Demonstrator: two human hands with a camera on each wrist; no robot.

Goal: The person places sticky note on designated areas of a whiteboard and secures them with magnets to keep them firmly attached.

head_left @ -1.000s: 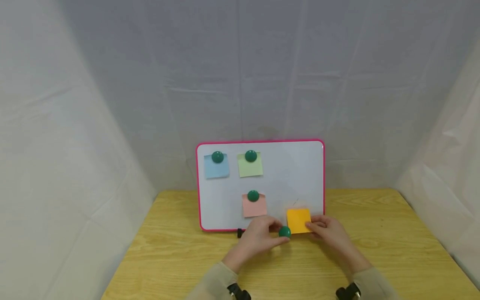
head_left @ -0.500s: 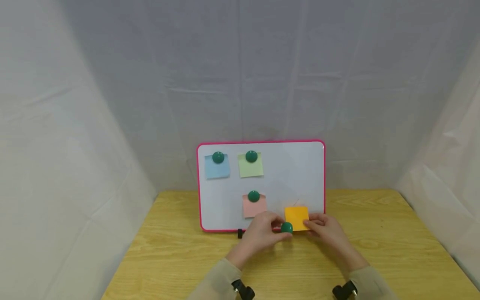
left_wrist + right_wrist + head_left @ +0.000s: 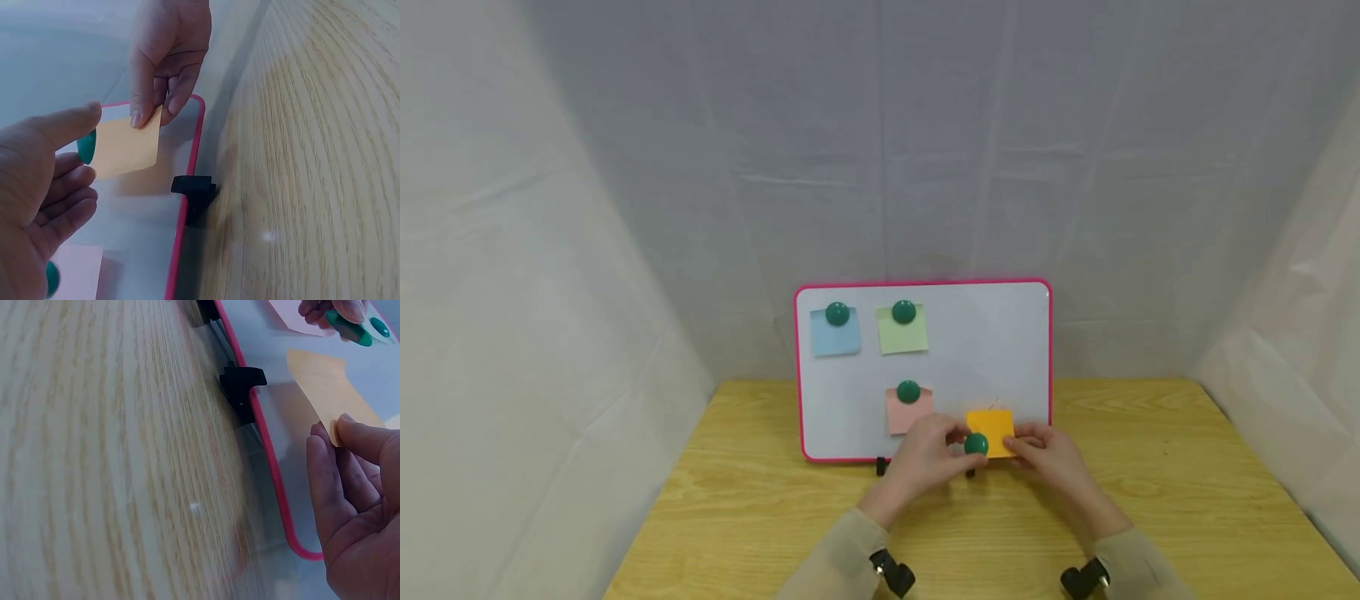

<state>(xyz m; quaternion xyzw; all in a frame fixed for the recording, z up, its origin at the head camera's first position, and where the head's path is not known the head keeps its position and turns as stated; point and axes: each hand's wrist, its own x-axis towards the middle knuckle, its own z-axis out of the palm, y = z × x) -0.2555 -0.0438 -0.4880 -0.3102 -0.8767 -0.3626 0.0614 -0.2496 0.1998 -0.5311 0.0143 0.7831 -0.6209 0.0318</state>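
A whiteboard (image 3: 985,350) with a pink frame stands upright on the table. In front of its lower right part, my right hand (image 3: 1051,458) pinches an orange sticky note (image 3: 998,423) by its right edge, between thumb and fingers. My left hand (image 3: 925,454) holds a round green magnet (image 3: 976,443) between thumb and index finger; in the head view it overlaps the note's lower left corner. In the right wrist view the note (image 3: 331,384) stands slightly off the board, and its shadow falls on the white surface.
Blue (image 3: 835,337), green (image 3: 902,337) and pink (image 3: 904,417) sticky notes hang on the board, each under a green magnet. Black clips (image 3: 192,185) grip the board's lower edge. The wooden table (image 3: 760,517) spreads in front, with pale sheeting (image 3: 880,167) behind and at both sides.
Both hands have risen a little toward the board. The orange note has shifted slightly left and up, and the magnet has moved right and up until it overlaps the note.
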